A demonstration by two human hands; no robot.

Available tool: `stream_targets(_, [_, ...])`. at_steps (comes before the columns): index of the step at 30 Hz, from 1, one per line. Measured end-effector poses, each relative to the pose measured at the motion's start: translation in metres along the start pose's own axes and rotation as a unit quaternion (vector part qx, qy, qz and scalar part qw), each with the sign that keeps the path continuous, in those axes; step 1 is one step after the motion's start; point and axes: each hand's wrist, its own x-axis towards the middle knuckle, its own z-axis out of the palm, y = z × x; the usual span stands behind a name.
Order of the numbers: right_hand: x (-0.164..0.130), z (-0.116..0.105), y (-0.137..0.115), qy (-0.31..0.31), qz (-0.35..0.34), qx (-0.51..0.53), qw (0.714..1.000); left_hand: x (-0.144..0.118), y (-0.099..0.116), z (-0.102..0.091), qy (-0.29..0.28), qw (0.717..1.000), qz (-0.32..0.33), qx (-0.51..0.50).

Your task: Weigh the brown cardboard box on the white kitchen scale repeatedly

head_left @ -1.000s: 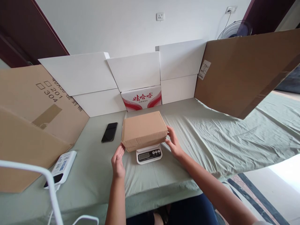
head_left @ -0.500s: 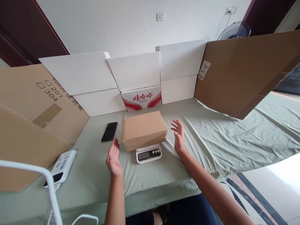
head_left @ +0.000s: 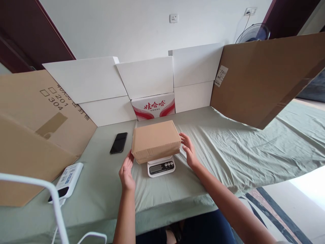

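A closed brown cardboard box [head_left: 156,138] rests on a small white digital scale [head_left: 161,168], whose front panel with display and buttons sticks out toward me. The box hides the scale's weighing surface. My left hand [head_left: 127,173] is at the box's near left corner, fingers stretched along its side. At the right side, my right hand [head_left: 188,149] has its fingertips against or very close to the box edge, with the thumb apart. Neither hand is visibly closed on the box; firm contact cannot be made out.
A black smartphone [head_left: 118,143] lies left of the box. Farther left are a white device [head_left: 67,181] and a white curved tube [head_left: 33,179]. White boxes [head_left: 149,78] stand behind, with large brown cardboard panels [head_left: 254,78] at both sides. A green cloth [head_left: 228,149] covers the surface.
Both hands have moved inward to the box's sides, the left one rightward and the right one leftward. The box and scale have stayed in place.
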Motion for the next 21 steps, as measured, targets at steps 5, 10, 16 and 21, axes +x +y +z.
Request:
stream_targets(5, [-0.001,0.002,-0.003,-0.022,0.014,-0.004,1.000,0.001,-0.006,-0.001,-0.007,1.000,-0.010,0.013])
stream_targets(10, [-0.003,0.004,-0.001,-0.031,0.006,-0.013,0.999,0.001,-0.010,-0.003,-0.009,0.999,-0.019,0.027])
stream_targets(16, [-0.006,0.007,-0.005,-0.042,0.009,-0.014,0.999,0.002,-0.013,-0.004,-0.016,0.999,-0.023,0.015])
stream_targets(21, [0.008,0.012,-0.012,-0.036,-0.012,-0.002,0.999,0.017,-0.004,0.006,-0.009,1.000,-0.004,0.001])
